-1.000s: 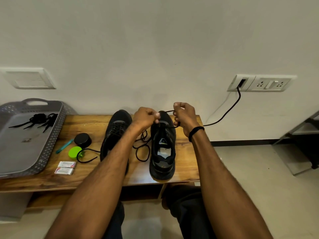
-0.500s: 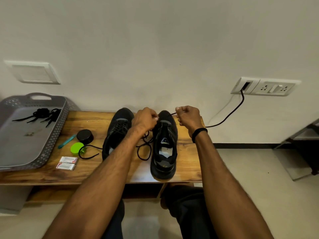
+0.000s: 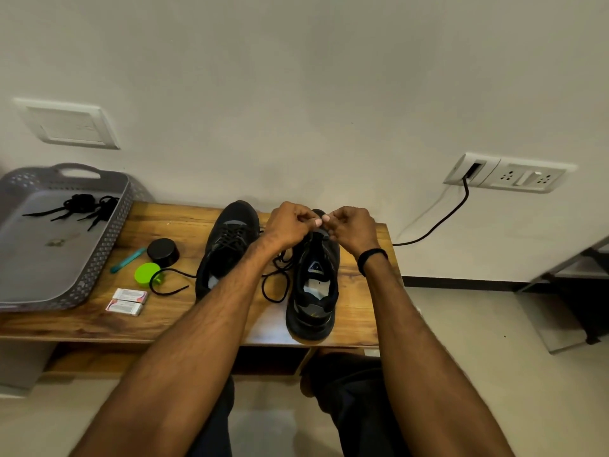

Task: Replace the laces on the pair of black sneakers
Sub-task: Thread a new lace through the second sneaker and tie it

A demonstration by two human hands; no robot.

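Wooden bench (image 3: pixel 184 311) against a pale wall holds two black sneakers. Left hand (image 3: pixel 290 225) and right hand (image 3: pixel 352 229) meet over the right sneaker (image 3: pixel 313 291), fingertips touching, both pinching a black lace (image 3: pixel 282 258) that trails between the shoes.

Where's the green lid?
In the head view, the green lid lies on the bench, between the tray and the left sneaker, just in front of the black tin.
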